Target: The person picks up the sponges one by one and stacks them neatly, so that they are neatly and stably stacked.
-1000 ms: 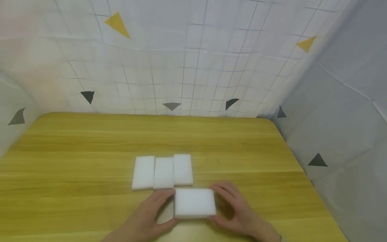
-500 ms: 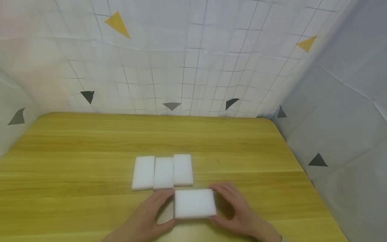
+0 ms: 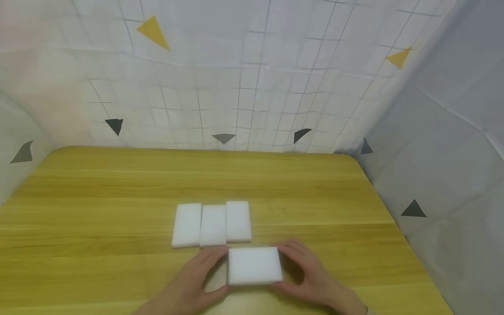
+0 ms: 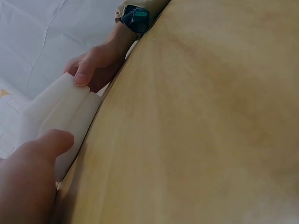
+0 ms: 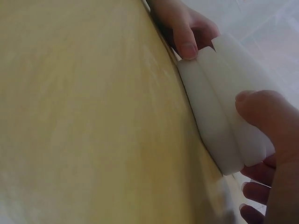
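A stack of white sponges (image 3: 255, 266) lies at the near middle of the table, its long side running left to right. My left hand (image 3: 192, 279) grips its left end, thumb at the near corner and fingers at the far corner. On the right end my right hand (image 3: 311, 276) holds in the same way. Both wrist views reveal layers: the lower sponge (image 5: 205, 116) rests on the wood, with others above it. In the left wrist view my left thumb (image 4: 58, 140) presses the stack's near side. Some fingers are hidden behind the stack.
Beyond the stack, slightly left, three white sponges (image 3: 213, 225) lie flat side by side, the right one set a little farther back. The wooden table (image 3: 315, 188) meets a white gridded sheet (image 3: 220, 100) behind and a grey sheet (image 3: 445, 144) on the right.
Both hands keep their grip on the stack, which has shifted very slightly toward the person. The three flat sponges have stayed put.
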{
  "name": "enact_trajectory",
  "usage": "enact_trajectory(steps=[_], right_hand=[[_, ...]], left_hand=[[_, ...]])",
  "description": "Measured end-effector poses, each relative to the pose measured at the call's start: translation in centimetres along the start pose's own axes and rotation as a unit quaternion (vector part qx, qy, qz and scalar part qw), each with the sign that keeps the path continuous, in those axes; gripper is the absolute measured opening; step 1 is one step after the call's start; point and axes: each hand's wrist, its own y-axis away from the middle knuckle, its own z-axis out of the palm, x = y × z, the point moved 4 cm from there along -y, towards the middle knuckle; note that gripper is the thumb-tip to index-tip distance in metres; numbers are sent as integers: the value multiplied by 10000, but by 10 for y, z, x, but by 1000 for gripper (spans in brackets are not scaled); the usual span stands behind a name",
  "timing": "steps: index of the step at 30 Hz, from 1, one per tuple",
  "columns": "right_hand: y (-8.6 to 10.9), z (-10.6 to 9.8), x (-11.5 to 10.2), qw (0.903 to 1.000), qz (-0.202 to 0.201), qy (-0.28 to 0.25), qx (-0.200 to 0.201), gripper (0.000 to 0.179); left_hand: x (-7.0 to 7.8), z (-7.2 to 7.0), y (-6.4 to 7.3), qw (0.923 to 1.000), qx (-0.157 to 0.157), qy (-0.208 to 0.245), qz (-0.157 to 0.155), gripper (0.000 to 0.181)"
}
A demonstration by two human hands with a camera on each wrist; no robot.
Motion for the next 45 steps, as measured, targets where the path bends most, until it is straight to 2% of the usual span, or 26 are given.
enact_trajectory(steps=[4, 9, 12, 18, 23, 29, 37, 40, 45], right_hand=[[1, 0, 1, 10000, -15, 11, 49, 70], [2, -1, 2, 10000, 43, 21, 68, 68], [3, -1, 2, 10000, 34, 24, 70, 68], [3, -2, 2, 10000, 9, 19, 66, 67], [2, -2, 2, 10000, 16, 7, 38, 67], [1, -2, 2, 10000, 14, 1, 25, 66], [2, -2, 1, 10000, 71, 13, 8, 65], [2, -2, 2, 10000, 29, 23, 17, 66], [2, -2, 2, 9999, -109, 34, 52, 66]], left_hand=[[1, 0, -1, 9999, 71, -46, 116, 69], [2, -1, -2, 10000, -67, 17, 51, 72], [4, -3, -2, 9998, -137, 77, 148, 73], [5, -5, -3, 9983, 59, 238, 527, 69], [5, -3, -4, 9974, 253, 155, 657, 59], [1, -1, -5, 9990, 281, -100, 346, 58], [-5, -3, -6, 9971, 646, -343, -229, 57], [-5, -5, -6, 9956, 740, -470, -336, 54], [-4, -8, -6, 9940, 889, -535, -346, 53]])
